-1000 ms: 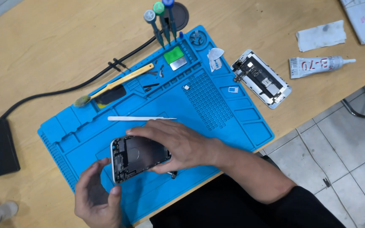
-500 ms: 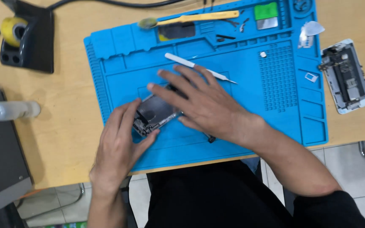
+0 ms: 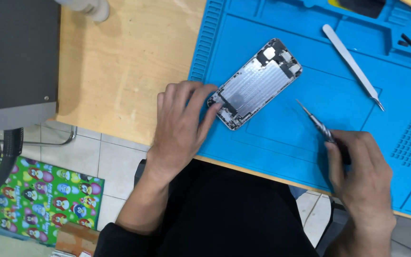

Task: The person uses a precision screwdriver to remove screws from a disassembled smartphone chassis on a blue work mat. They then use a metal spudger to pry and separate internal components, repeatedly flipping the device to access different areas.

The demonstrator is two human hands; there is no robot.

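An opened phone body [image 3: 257, 84] with bare metal insides lies tilted on a blue repair mat [image 3: 286, 128]. My left hand [image 3: 182, 124] rests at the mat's left edge, fingertips pressing the phone's lower end. My right hand [image 3: 360, 180] sits on the mat at the lower right and grips a small screwdriver [image 3: 317, 123], whose tip points up-left toward the phone without touching it.
Silver tweezers [image 3: 353, 65] lie on the mat to the phone's upper right. A dark grey box [image 3: 15, 62] sits on the wooden table [image 3: 129, 62] at left. A colourful patterned bag [image 3: 36, 202] is on the tiled floor below the table edge.
My right hand has lifted off the phone and pulled back to the right with the screwdriver. The phone's insides are now uncovered. The camera view has shifted left and closer.
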